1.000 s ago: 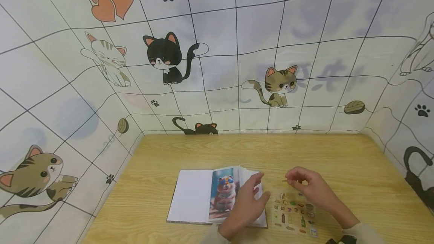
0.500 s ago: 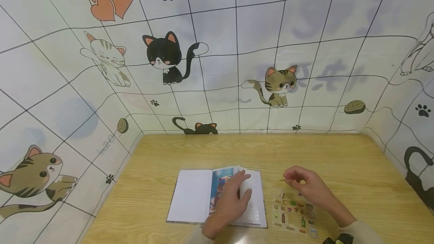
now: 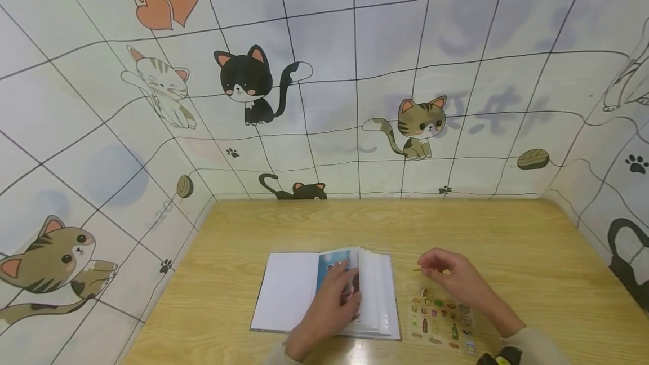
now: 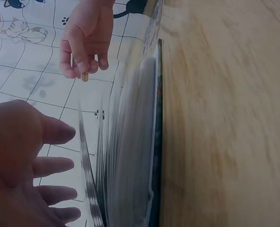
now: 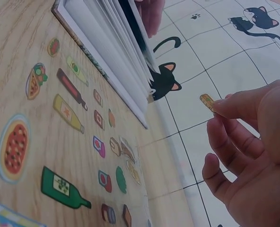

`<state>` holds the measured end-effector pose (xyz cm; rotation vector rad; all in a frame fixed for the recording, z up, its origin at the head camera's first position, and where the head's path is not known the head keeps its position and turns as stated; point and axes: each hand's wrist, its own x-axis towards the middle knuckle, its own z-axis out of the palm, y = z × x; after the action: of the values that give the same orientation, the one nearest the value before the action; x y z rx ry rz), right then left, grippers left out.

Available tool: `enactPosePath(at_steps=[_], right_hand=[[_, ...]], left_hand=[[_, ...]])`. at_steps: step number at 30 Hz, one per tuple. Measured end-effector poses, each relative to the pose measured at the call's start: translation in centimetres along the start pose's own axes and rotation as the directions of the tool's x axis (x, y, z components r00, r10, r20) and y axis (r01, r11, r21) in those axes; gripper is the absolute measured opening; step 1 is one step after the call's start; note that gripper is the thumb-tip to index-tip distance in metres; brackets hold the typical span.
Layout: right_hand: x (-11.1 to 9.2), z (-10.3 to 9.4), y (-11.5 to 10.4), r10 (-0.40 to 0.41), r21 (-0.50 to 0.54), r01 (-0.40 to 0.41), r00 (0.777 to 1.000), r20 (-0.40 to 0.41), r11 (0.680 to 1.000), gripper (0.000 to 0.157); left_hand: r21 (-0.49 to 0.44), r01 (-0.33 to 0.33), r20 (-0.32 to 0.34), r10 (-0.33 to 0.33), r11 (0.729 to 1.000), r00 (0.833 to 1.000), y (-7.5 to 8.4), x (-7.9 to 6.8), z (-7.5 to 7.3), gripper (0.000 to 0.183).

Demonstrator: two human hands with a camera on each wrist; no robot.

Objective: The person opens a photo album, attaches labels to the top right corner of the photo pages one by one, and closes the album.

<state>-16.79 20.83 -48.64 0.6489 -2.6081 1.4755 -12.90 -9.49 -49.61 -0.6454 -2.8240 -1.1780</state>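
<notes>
A photo album [image 3: 288,292] lies spread on the table, its left side a plain white inside cover. On the right, a stack of clear-sleeved pages [image 3: 377,297] fans up slightly. The top sleeve holds a printed photo [image 3: 325,261] with a blue background, partly covered by my left hand [image 3: 328,303]. That hand lies over the photo with fingers extended and slightly spread, and the left wrist view shows them near the lifted page edges. My right hand [image 3: 453,276] pinches a small yellowish-brown sticker [image 5: 206,101] between thumb and forefinger, raised right of the album.
Below my right hand, a transparent sticker sheet [image 3: 442,324] with food and bottle pictures lies beside the album. The wood-grain table [image 3: 243,224] meets a wall [image 3: 329,145] covered in cat drawings at the back. A dark strap [image 3: 502,356] circles my right wrist.
My left hand has moved left, from the right pages onto the photo, uncovering the page stack. The right hand has shifted slightly left, still pinching the sticker.
</notes>
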Motion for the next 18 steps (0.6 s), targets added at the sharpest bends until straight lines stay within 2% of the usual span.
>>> enactPosePath(at_steps=[3, 10, 18], right_hand=[[0.2, 0.3, -0.1, 0.033, 0.013, -0.034, 0.999, 0.018, 0.999, 0.011], [0.6, 1.2, -0.2, 0.066, 0.061, -0.069, 0.997, 0.044, 0.996, 0.011], [1.6, 2.3, -0.5, 0.085, 0.04, -0.088, 0.994, 0.063, 0.995, 0.01]], left_hand=[[0.023, -0.005, 0.039, 0.004, 1.0, 0.999, -0.5, -0.2, -0.1, 0.049], [0.083, -0.075, 0.095, 0.067, 0.994, 0.993, -1.2, -0.5, -0.1, 0.052], [0.202, -0.053, 0.158, 0.021, 0.978, 0.987, -1.1, -0.7, -0.1, 0.053]])
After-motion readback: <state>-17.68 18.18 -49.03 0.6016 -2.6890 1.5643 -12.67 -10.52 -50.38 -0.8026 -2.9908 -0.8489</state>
